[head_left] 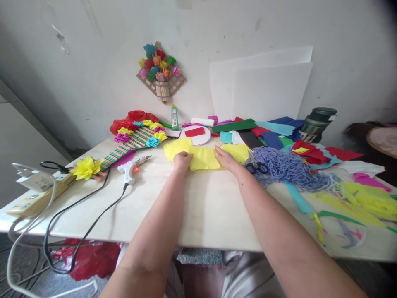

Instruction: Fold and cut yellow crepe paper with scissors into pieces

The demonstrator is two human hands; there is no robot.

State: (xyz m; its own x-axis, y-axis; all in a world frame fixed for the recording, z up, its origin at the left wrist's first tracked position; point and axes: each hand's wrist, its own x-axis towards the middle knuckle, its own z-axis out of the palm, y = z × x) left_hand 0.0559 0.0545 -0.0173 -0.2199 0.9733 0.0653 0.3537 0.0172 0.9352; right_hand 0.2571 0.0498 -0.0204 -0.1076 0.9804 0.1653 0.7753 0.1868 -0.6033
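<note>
A folded sheet of yellow crepe paper [203,158] lies flat on the white table [198,211]. My left hand [182,160] presses on its left edge with curled fingers. Flat on the paper's right edge rests my right hand [227,160], fingers together. More yellow paper [176,147] lies behind the left hand, and another yellow piece [237,151] sits beside the right hand.
Black-handled scissors [257,164] rest on a heap of lilac yarn [291,167] at right. A white glue gun [132,167] with a black cord lies at left, beside a paper-flower guitar craft [130,142]. Coloured paper sheets [273,130], a glue bottle [174,117] and a dark jar [318,124] stand behind.
</note>
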